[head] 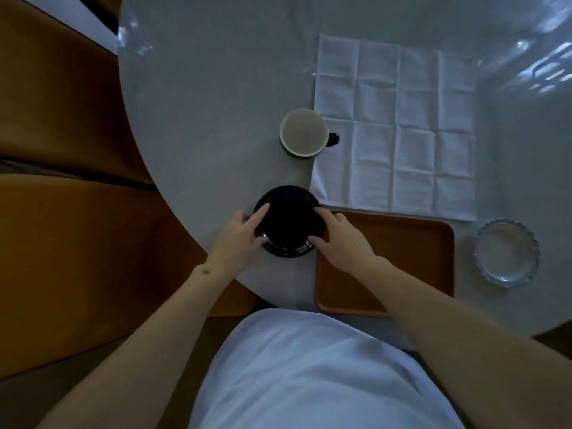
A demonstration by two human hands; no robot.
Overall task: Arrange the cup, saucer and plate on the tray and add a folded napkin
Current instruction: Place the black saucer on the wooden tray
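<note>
Your left hand [240, 235] and right hand [339, 239] grip black saucer [289, 222] by opposite rims, on bench [216, 134] just left of tray [402, 243]. Cup [305, 133] handle points right, toward unfolded napkin [399, 128]. No writing legible.

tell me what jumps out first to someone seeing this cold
Both hands, left hand and right hand, grip the black saucer at the table's near edge, just left of the bare wooden tray. Beyond lies the unfolded white napkin, with the cup at its left edge.
</note>
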